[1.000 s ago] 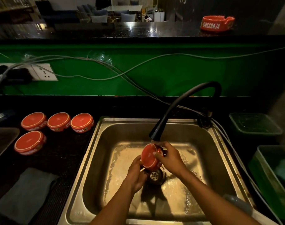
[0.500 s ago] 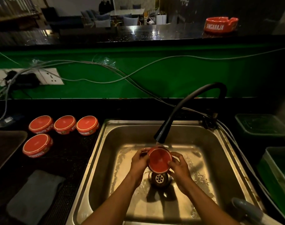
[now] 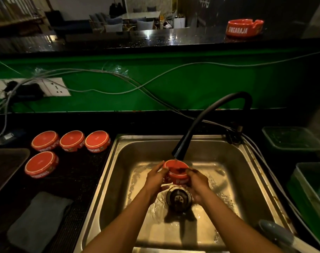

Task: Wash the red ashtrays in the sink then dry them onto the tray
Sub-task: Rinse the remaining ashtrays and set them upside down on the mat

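Ashtray [image 3: 176, 173] | gripped between both hands | under faucet [image 3: 179, 152]

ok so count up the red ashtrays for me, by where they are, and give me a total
Upside down on the counter left of the sink: 4
Held under the faucet by left hand and right hand: 1
Upright on the upper bar ledge: 1
Total: 6

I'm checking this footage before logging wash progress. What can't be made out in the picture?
Head view only:
- Red ashtray held under the tap: its sides are covered by the left hand and right hand; cleanliness unreadable.
- Dark tray at left: cut off by the frame edge.
- Green bin at right: contents lost in shadow.
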